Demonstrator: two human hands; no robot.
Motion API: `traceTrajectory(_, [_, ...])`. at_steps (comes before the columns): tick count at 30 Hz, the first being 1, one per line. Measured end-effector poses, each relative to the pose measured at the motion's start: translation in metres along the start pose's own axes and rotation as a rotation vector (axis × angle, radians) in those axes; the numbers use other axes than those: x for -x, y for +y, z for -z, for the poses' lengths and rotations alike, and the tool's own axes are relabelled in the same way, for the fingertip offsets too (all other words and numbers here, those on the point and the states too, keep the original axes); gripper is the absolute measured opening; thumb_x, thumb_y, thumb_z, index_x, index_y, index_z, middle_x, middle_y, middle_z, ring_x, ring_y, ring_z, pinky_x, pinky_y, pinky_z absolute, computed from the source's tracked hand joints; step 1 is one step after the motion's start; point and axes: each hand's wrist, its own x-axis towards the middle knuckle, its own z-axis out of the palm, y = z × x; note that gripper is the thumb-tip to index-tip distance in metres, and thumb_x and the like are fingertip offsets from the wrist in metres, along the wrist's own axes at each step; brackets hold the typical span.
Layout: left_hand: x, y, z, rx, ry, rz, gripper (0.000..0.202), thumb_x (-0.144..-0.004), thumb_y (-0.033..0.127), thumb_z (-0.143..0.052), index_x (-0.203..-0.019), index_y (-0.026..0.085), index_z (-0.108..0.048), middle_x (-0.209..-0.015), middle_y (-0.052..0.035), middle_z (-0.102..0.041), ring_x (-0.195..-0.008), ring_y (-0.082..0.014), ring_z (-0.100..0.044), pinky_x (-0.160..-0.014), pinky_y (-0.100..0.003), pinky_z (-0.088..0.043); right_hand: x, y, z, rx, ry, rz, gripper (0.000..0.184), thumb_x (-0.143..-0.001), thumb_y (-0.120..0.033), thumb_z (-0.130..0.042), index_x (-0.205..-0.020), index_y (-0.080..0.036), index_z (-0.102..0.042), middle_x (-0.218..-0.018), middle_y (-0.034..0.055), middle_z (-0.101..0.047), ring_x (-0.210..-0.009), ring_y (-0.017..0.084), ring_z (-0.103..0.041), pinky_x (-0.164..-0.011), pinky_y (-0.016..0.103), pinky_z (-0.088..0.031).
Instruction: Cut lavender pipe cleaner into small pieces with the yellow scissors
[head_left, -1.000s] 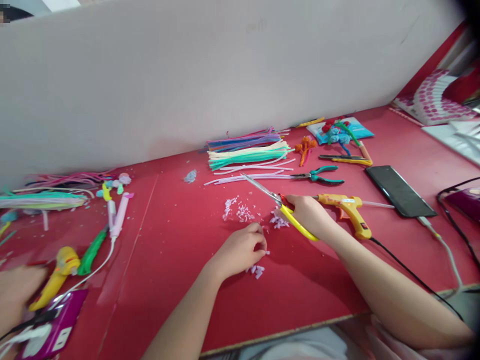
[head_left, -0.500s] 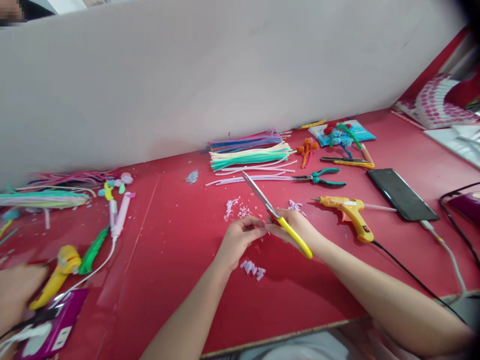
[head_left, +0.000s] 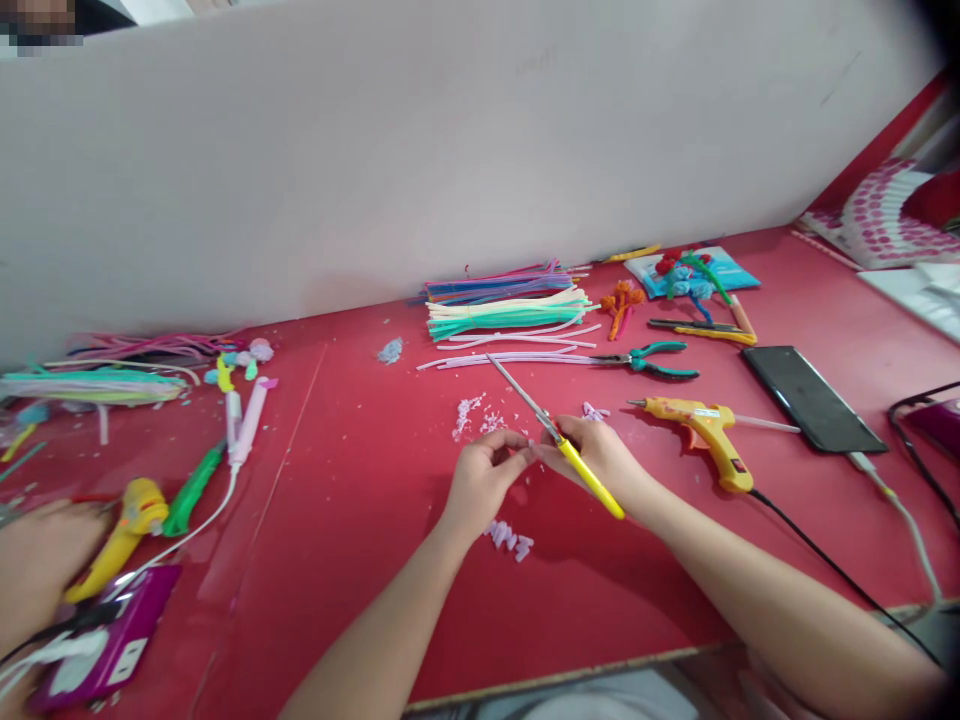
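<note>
My right hand [head_left: 596,458] grips yellow-handled scissors [head_left: 556,440], blades pointing up and left over the red table [head_left: 360,480]. My left hand [head_left: 484,480] is closed in a pinch, its fingertips meeting the right hand's fingers by the scissors' pivot; what it pinches is too small to make out. Short lilac pipe-cleaner pieces [head_left: 510,540] lie just below my left hand. More lilac snippets [head_left: 472,415] are scattered beyond it, and another small cluster [head_left: 594,411] lies behind my right hand.
Bundled pipe cleaners [head_left: 510,305] lie by the white partition. Teal pliers [head_left: 649,360], a yellow glue gun [head_left: 709,435] with cord, a black phone [head_left: 814,400] and finished flowers [head_left: 686,272] sit to the right. Another person's hand [head_left: 37,565] and yellow glue gun [head_left: 120,540] are at left.
A second ago my left hand rested near the cut pieces and my right held the scissors farther right. Both hands have since come together at the middle.
</note>
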Motion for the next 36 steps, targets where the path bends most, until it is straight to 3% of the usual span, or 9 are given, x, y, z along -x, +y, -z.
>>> traceTrajectory(4, [-0.006, -0.001, 0.007, 0.343, 0.119, 0.085, 0.02, -0.063, 0.029, -0.061, -0.076, 0.015, -0.056, -0.057, 0.003, -0.05, -0.038, -0.0018, -0.028, -0.037, -0.017, -0.016, 0.001, -0.001, 0.007, 0.2, 0.022, -0.028, 0.028, -0.068, -0.046, -0.048, -0.069, -0.018, -0.048, -0.057, -0.0012, -0.051, -0.05, 0.01, -0.045, -0.046, 0.02, -0.025])
traceTrajectory(10, [-0.011, -0.002, 0.016, 0.557, 0.193, 0.007, 0.012, -0.065, 0.022, -0.058, -0.073, 0.013, -0.054, -0.061, 0.0026, -0.049, -0.038, 0.0, -0.026, -0.034, -0.016, -0.013, 0.001, -0.003, -0.004, 0.429, 0.0, -0.072, 0.04, -0.068, -0.058, -0.042, -0.072, -0.019, -0.048, -0.06, 0.003, -0.055, -0.055, 0.015, -0.052, -0.048, 0.022, -0.025])
traceTrajectory(16, [-0.01, 0.0, 0.017, 0.599, 0.241, -0.005, 0.01, -0.063, 0.02, -0.057, -0.07, 0.015, -0.054, -0.048, 0.0071, -0.037, -0.037, -0.0011, -0.027, -0.034, -0.015, -0.014, 0.002, -0.002, -0.012, 0.508, 0.012, -0.052, 0.039, -0.072, -0.057, -0.038, -0.072, -0.019, -0.047, -0.065, 0.004, -0.058, -0.058, 0.016, -0.055, -0.049, 0.023, -0.027])
traceTrajectory(36, [-0.01, -0.005, 0.017, 0.624, 0.257, -0.048, 0.01, -0.066, 0.021, -0.057, -0.073, 0.014, -0.054, -0.054, 0.0052, -0.044, -0.039, -0.0007, -0.027, -0.034, -0.016, -0.015, 0.003, 0.003, -0.016, 0.56, 0.033, -0.019, 0.035, -0.073, -0.053, -0.039, -0.07, -0.019, -0.047, -0.059, 0.0032, -0.057, -0.051, 0.015, -0.052, -0.047, 0.023, -0.025])
